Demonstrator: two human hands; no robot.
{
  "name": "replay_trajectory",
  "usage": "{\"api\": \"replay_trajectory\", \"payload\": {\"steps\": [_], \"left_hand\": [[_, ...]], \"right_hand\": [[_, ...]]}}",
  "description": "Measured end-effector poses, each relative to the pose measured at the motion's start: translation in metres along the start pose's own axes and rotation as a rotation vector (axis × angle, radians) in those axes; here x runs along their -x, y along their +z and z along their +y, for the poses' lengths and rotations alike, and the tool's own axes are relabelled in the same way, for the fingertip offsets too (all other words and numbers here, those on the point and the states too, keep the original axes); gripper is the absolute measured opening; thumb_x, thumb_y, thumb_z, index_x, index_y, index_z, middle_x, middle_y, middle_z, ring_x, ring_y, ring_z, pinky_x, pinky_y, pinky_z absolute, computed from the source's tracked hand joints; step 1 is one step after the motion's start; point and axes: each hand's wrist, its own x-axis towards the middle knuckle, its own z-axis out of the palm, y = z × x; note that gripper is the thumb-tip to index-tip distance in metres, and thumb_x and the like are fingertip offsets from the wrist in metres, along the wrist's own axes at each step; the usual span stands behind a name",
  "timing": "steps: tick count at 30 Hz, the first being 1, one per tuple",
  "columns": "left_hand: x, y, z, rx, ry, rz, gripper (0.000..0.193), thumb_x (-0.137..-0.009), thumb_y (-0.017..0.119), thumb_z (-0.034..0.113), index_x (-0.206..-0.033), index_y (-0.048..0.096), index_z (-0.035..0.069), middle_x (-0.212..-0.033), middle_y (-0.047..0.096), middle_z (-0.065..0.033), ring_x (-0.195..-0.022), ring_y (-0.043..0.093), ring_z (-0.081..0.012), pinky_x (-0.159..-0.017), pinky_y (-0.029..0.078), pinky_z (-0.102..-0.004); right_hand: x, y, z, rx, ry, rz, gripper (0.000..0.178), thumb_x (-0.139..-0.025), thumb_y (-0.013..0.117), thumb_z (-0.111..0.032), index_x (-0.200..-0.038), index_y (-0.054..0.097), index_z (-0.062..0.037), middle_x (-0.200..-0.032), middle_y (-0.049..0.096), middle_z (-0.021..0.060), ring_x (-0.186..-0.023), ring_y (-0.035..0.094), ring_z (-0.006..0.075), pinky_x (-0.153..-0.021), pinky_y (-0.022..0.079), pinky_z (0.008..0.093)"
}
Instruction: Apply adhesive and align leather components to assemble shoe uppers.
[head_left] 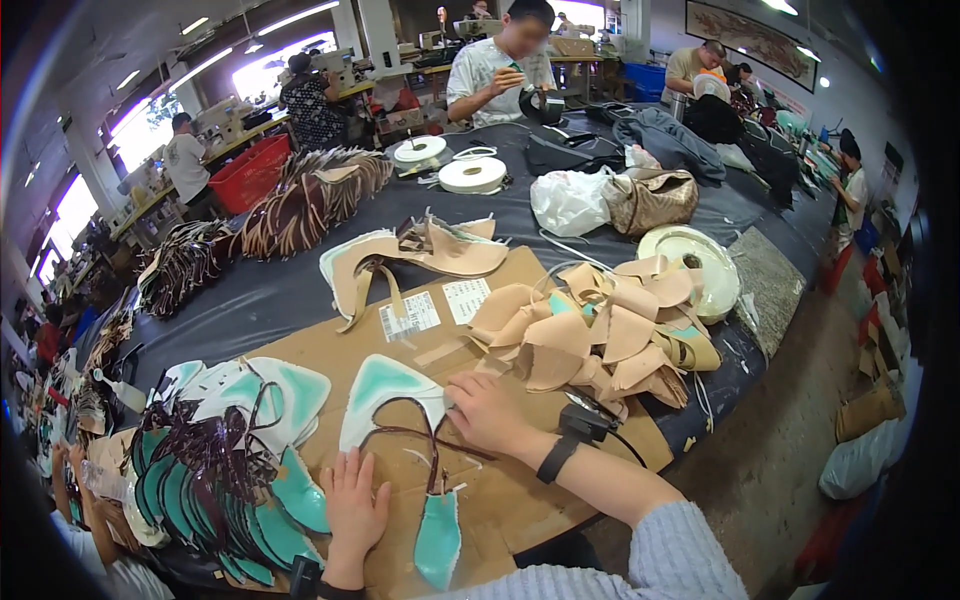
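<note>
The fingers of my right hand (490,412) bend over the white piece's (385,376) right end; whether they pinch it, I can't tell. My left hand (355,503) lies flat, fingers slightly parted, grasping nothing, tips at the piece's lower left end. Light, even pressure should hold it flat on the cardboard (535,495). The dark straps (433,452), running down to the green piece (438,540), are best left untwisted.

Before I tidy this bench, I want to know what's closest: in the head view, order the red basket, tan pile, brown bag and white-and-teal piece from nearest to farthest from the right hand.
1. White-and-teal piece: at the right hand's fingertips, leftward.
2. Tan pile: ahead, right.
3. Brown bag: farther ahead, right.
4. Red basket: far left, beyond the table.
</note>
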Motion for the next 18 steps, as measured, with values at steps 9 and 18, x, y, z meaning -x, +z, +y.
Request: {"api": "replay_trajectory", "payload": {"steps": [9, 18], "left_hand": [[0.0, 0.002, 0.0, 0.005, 0.004, 0.01, 0.053, -0.084, 0.064, 0.027, -0.13, 0.052, 0.005, -0.141, 0.045, -0.0191, -0.132, 0.038, -0.0382, -0.11, 0.024, -0.054], [0.0, -0.001, 0.0, 0.015, -0.016, -0.009, 0.052, -0.085, 0.063, 0.027, -0.131, 0.051, 0.005, -0.142, 0.044, -0.0166, -0.133, 0.036, -0.0372, -0.111, 0.022, -0.0532]], "right_hand": [[0.0, -0.008, -0.005, 0.007, 0.015, -0.015, 0.026, -0.08, 0.064, -0.014, -0.103, 0.058, -0.0037, -0.111, 0.058, 0.0105, -0.11, 0.053, 0.0279, -0.097, 0.04, 0.0407], [0.0, -0.004, -0.004, -0.006, 0.015, -0.017, 0.025, -0.081, 0.062, -0.015, -0.103, 0.058, -0.0019, -0.111, 0.057, 0.0116, -0.109, 0.053, 0.0283, -0.097, 0.04, 0.0396]]}}
